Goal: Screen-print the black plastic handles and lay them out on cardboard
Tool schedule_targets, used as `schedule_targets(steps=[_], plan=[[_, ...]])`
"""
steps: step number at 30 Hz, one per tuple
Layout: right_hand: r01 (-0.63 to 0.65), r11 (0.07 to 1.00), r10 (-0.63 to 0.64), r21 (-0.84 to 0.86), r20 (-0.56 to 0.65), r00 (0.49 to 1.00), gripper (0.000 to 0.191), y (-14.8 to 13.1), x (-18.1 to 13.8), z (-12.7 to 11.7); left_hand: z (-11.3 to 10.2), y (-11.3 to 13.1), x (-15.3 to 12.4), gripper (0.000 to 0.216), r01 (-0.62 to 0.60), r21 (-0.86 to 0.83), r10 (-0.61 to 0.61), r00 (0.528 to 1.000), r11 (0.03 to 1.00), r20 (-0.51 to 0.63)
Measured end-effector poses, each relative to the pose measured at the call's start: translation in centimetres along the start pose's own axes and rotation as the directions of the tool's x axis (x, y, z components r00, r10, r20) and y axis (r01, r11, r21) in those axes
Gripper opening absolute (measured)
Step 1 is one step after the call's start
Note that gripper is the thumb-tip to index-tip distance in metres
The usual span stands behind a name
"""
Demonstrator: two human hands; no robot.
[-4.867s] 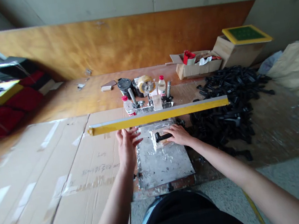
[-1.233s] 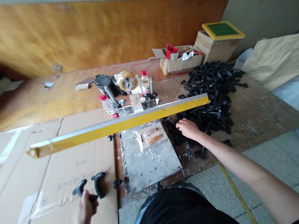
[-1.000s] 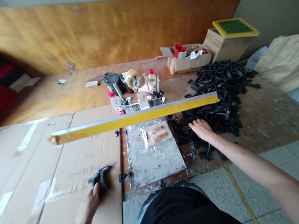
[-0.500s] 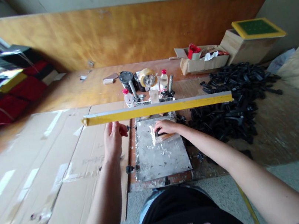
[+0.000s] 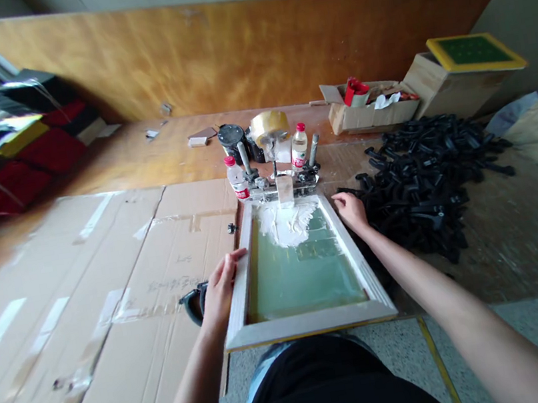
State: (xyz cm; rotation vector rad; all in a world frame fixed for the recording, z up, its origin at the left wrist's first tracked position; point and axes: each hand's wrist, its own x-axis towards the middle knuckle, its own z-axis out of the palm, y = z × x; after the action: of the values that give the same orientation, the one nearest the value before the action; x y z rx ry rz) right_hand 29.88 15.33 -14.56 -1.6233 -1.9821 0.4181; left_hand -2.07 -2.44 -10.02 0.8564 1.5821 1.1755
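Observation:
A wooden-framed printing screen with green mesh lies lowered flat in front of me, hinged at a metal clamp at its far end. White ink is smeared at the far part of the mesh. My left hand grips the frame's left rail, thumb on top. My right hand rests on the frame's right rail near the far corner, fingers curled on it. A black plastic handle lies on the cardboard just left of my left hand.
A large pile of black plastic handles lies to the right. Flattened cardboard covers the bench at left. Behind the clamp stand bottles, a tape roll and a black can. Cardboard boxes sit at back right.
The screen frame, raised edge-on half a second ago, has swung down flat over the plate. My hands left the plate and the part on it and now hold the frame's side rails.

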Motion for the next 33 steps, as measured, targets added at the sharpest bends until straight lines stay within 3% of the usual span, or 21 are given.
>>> schedule_targets(steps=[2,4,6,10,12,16,17,18,21,22,26,27,30,33], plan=[[0.068,0.998,-0.068,-0.004,-0.109,0.992,0.041,-1.4,1.4,-0.2,0.1,-2.6,-0.1,0.070,0.057,0.019,-0.057,0.998,0.998,0.009],[0.251,0.967,-0.253,-0.030,-0.126,0.959,0.054,-4.2,2.8,0.7,0.4,-4.8,0.4,0.082,0.077,0.018,-0.077,0.997,0.997,0.017],[0.388,0.919,-0.389,-0.065,0.006,0.921,0.049,-7.1,3.8,2.1,0.6,-6.4,1.2,0.087,0.076,0.031,-0.076,0.997,0.997,0.026],[0.450,0.881,-0.393,-0.147,0.303,0.868,0.011,-9.7,2.6,4.0,0.6,-7.7,2.0,0.080,0.070,0.086,-0.074,0.996,0.994,0.045],[0.559,0.820,-0.484,-0.121,0.376,0.790,0.010,-9.4,0.8,3.5,0.4,-8.0,2.1,0.077,0.067,0.095,-0.071,0.996,0.993,0.046],[0.765,0.639,-0.693,0.079,0.491,0.527,0.009,-8.2,-1.5,1.1,0.3,-8.2,2.1,0.074,0.042,0.081,-0.044,0.999,0.996,0.027],[0.767,0.633,-0.701,0.106,0.500,0.509,0.010,-8.1,-1.6,0.8,0.3,-8.2,2.1,0.075,0.040,0.076,-0.042,0.999,0.996,0.022],[0.753,0.649,-0.693,0.110,0.494,0.525,0.011,-8.1,-1.5,0.7,0.3,-8.0,2.1,0.075,0.043,0.072,-0.045,0.999,0.996,0.018],[0.691,0.722,-0.644,0.035,0.398,0.653,0.014,-8.2,-1.7,1.6,0.4,-7.4,1.8,0.076,0.070,0.047,-0.070,0.997,0.996,0.014],[0.691,0.723,-0.648,0.015,0.362,0.670,0.016,-8.1,-2.1,2.0,0.4,-7.1,1.7,0.076,0.081,0.035,-0.082,0.997,0.996,0.014],[0.739,0.668,-0.719,0.086,0.327,0.613,0.019,-7.4,-4.1,2.4,0.7,-5.8,1.1,0.075,0.100,-0.003,-0.099,0.995,0.995,0.016],[0.722,0.684,-0.712,0.107,0.319,0.626,0.017,-7.4,-3.9,2.2,0.8,-5.4,0.9,0.074,0.097,-0.009,-0.097,0.995,0.995,0.015],[0.591,0.798,-0.599,0.117,0.248,0.761,0.021,-8.2,-1.2,1.7,0.8,-3.5,0.4,0.073,0.098,-0.044,-0.098,0.995,0.994,0.009],[0.435,0.899,-0.438,0.056,0.158,0.885,0.051,-9.4,3.7,1.3,0.5,-0.7,-0.2,0.067,0.071,-0.078,-0.071,0.997,0.994,0.009]])
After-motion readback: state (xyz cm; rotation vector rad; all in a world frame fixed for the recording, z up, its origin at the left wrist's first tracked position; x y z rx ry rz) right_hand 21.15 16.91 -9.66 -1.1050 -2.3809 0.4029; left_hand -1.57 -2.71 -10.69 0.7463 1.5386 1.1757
